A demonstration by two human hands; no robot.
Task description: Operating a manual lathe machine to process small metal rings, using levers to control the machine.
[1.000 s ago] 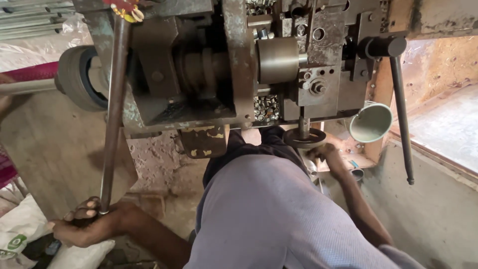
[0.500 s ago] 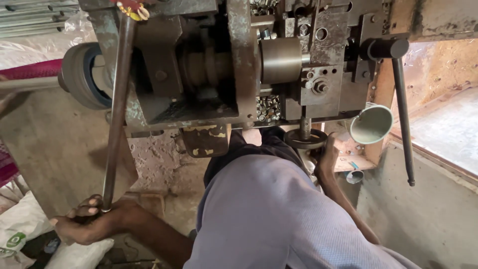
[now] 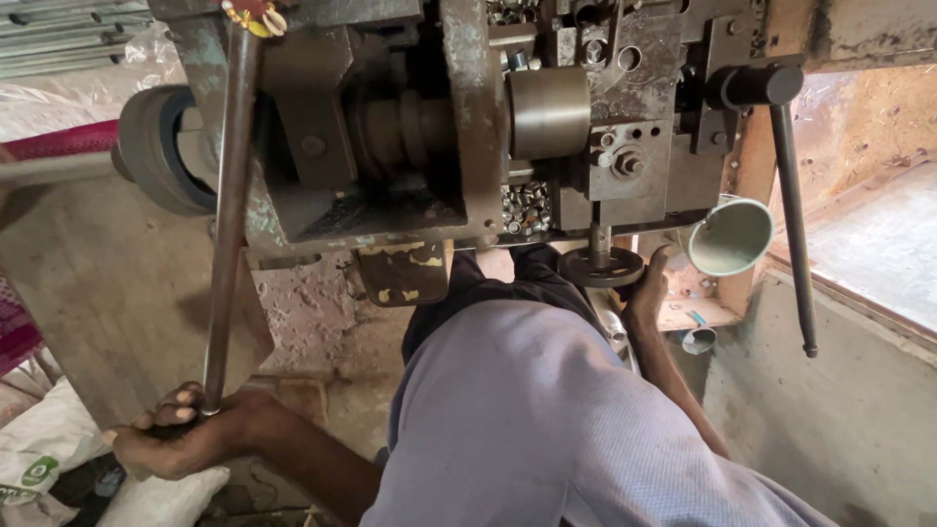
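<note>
The left hand (image 3: pixel 185 434) is closed around the lower end of a long steel lever (image 3: pixel 226 224), fingers wrapped over the bar near its tip. Gripping so far from the pivot at the top of the press machine (image 3: pixel 459 127) probably gives the most leverage. The lever runs up steeply past a dark rubber-rimmed wheel (image 3: pixel 156 146) on the machine's left flank.

The right hand (image 3: pixel 646 291) reaches up under the machine beside a small round metal disc (image 3: pixel 600 265) mounted on a vertical spindle; the thumb and fingers rest at the disc's rim, but whether they pinch anything cannot be told, since the palm faces away. That hand sits just below the working head, likely so it can tend the spot while the other arm drives the bar.

A heap of small shiny metal pieces (image 3: pixel 527 207) lies in a recess just above the disc. To the right, a pale green funnel-like cup (image 3: pixel 730 236) tilts toward the hand, and a second dark handle (image 3: pixel 793 215) hangs down beyond it. The person's grey-shirted torso (image 3: pixel 547 429) hides much of the space between the arms. White sacks (image 3: pixel 39 459) lie on the floor by the left hand.
</note>
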